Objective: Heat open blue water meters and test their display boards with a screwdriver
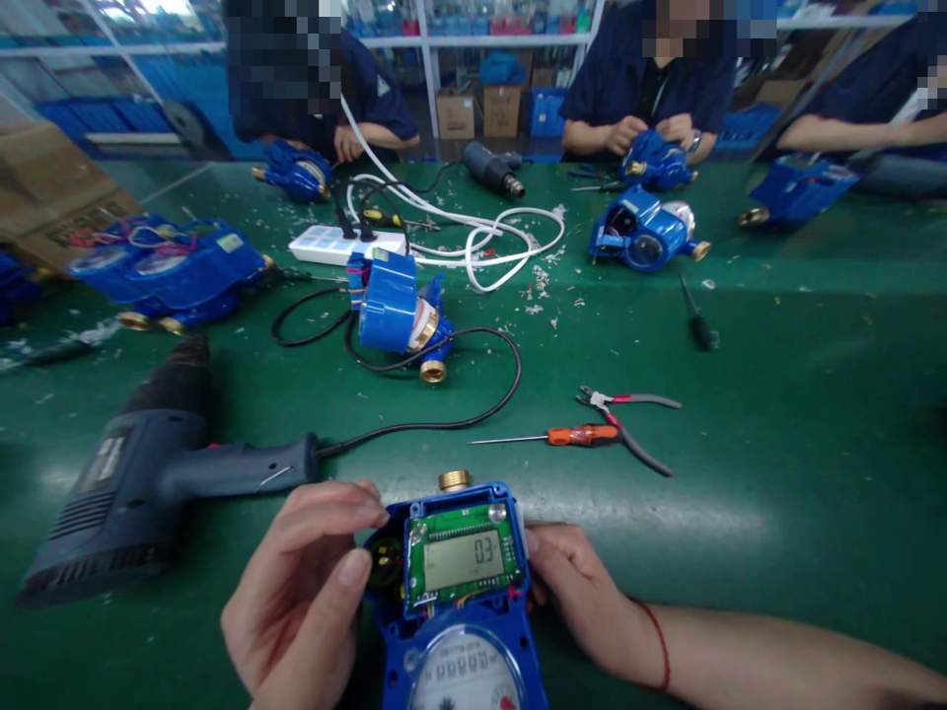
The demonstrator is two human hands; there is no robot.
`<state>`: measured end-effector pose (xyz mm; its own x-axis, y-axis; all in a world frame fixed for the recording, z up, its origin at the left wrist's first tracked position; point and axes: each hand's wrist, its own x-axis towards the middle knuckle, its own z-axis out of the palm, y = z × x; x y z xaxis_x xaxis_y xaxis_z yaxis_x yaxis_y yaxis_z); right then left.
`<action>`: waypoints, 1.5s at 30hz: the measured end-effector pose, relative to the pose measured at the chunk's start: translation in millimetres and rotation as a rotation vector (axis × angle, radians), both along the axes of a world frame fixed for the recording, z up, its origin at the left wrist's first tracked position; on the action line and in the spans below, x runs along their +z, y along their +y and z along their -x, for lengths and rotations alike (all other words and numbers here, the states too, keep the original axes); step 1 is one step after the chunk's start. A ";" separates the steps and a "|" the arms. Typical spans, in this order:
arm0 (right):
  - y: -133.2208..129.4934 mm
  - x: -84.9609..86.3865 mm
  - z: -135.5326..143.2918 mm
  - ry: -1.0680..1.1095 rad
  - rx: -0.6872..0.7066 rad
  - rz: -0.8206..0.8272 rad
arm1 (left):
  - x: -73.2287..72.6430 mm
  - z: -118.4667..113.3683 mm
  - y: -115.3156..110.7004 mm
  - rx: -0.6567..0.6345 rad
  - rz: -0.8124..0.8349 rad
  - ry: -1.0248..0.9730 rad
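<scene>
Two bare hands at one opened blue meter point(473, 618), low in the view and nearest the wearer, over a green workbench point(776, 424). Left hand point(300, 587) loosely curved at the left side, thumb and fingers parted near a round black recess point(385, 564) (impossible to tell whether actually pressing on the casing). Right hand point(581, 587) closed on the opposite side, thumb along the wall, other fingers mostly hidden, with a red cord point(661, 646) around the wrist. Between the two, a green circuit board point(512, 552) with a grey display point(463, 564) reading 0.3, a white dial point(463, 680) just below, and a brass fitting point(454, 480) at the far end.

To the left, lying flat, a dark heat gun point(174, 468), with black cable point(414, 426) looping out toward a second blue meter point(389, 304). Ahead and to the right, an orange-handled screwdriver point(581, 435), handle end close against grey-and-red cutters point(603, 401), touching or merely beside, hard to tell. Farther off, a white power strip point(311, 244) with plugs in, and pale scraps point(542, 281). Across the bench, co-workers in dark blue, one with both hands at another blue meter point(657, 161).
</scene>
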<state>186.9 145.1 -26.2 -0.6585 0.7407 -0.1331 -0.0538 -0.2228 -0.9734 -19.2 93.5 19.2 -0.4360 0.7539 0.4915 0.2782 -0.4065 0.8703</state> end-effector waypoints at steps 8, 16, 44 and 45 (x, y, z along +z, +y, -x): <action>1.9 -0.2 1.1 -0.006 0.018 0.019 | -1.8 3.3 1.8 -0.117 -0.034 0.101; 0.7 2.1 0.1 -0.015 0.019 0.031 | -0.3 5.6 -2.5 -0.182 0.064 0.175; -0.5 -14.3 12.3 0.030 -0.056 -0.020 | 20.8 12.1 2.0 -0.307 0.350 0.574; -0.5 -15.4 13.7 0.033 -0.058 -0.022 | 18.3 12.2 1.5 -0.303 0.333 0.551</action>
<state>173.3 144.5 -41.6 -0.6184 0.7800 -0.0955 -0.0984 -0.1974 -0.9754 -31.4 95.1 37.5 0.0622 0.9510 0.3030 0.6304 -0.2728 0.7268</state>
